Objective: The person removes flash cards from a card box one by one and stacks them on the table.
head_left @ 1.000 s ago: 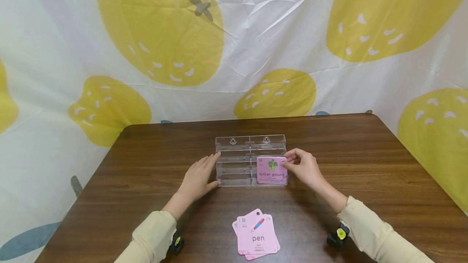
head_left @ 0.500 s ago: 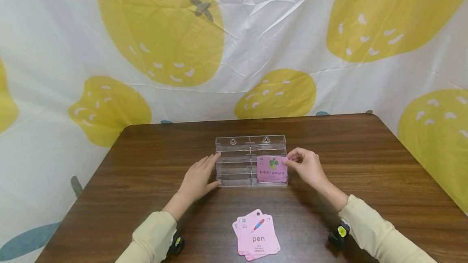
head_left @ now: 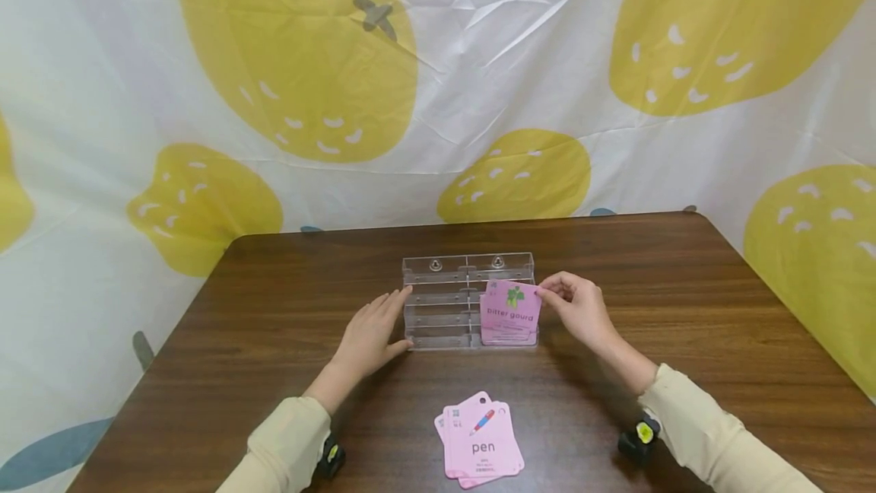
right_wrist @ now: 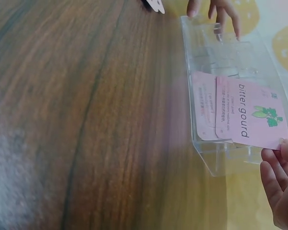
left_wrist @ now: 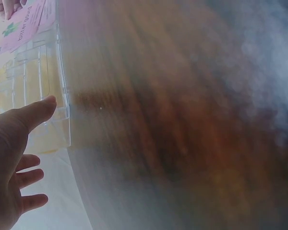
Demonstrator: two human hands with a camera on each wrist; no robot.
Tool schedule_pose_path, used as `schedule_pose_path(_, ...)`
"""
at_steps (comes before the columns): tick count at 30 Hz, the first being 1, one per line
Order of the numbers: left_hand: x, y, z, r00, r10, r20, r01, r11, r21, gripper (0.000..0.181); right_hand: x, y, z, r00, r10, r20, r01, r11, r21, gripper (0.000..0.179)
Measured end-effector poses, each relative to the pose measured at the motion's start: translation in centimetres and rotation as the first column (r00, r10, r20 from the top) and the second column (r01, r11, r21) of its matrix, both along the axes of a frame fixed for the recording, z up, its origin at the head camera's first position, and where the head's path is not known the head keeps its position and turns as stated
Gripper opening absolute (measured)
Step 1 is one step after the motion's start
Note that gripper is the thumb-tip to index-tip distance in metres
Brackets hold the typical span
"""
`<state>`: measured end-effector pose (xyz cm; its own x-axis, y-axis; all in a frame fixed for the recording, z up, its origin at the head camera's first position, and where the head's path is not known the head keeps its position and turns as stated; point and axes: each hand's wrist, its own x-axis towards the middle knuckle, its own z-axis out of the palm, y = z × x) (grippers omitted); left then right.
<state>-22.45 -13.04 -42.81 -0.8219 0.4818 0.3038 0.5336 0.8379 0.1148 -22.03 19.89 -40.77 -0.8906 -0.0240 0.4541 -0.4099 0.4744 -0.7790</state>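
A clear plastic card rack (head_left: 438,318) with tiered slots in two columns stands on the table. My right hand (head_left: 578,309) pinches the upper right corner of a pink "bitter gourd" flashcard (head_left: 512,303), which leans tilted in the rack's right column. Behind its lower part, nearer the front, another pink card (right_wrist: 204,105) sits in the lowest slot, partly covered. My left hand (head_left: 369,335) rests with extended fingers against the rack's left side; in the left wrist view its thumb (left_wrist: 38,111) lies along the front edge.
A small pile of pink flashcards (head_left: 483,440), the top one reading "pen", lies on the brown wooden table (head_left: 301,379) in front of the rack. A white curtain (head_left: 479,82) with large yellow fruit prints hangs behind the table.
My right hand has drawn the bitter gourd card upward and tilted it, uncovering more of the card in front below. The left hand has stayed at the rack's side.
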Motion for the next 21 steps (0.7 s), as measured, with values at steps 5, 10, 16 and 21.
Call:
schedule_pose_path(5, 0.0, 0.0, 0.0, 1.0, 0.008, 0.015, -0.008, 1.0, 0.0, 0.086, 1.0, -0.5, 1.5, 1.0, 0.017, 0.014, -0.017, 1.0, -0.017, 0.007)
schedule_pose_path(10, 0.0, 0.1, 0.0, 1.0, 0.013, 0.019, -0.013, 1.0, -0.003, 0.086, -0.1, 0.2, 0.1, 0.999, 0.033, 0.029, -0.032, 0.999, -0.027, 0.007)
schedule_pose_path(16, 0.0, 0.0, 0.0, 0.999, 0.014, 0.029, -0.014, 1.0, -0.007, 0.086, -0.3, 0.3, -0.3, 0.999, 0.033, 0.025, -0.033, 0.999, -0.015, 0.008)
schedule_pose_path(21, -0.1, 0.0, -0.1, 1.0, 0.013, 0.026, -0.013, 1.0, -0.008, 0.087, 0.0, 0.1, 0.3, 0.999, 0.031, 0.032, -0.031, 0.999, -0.01, 0.007)
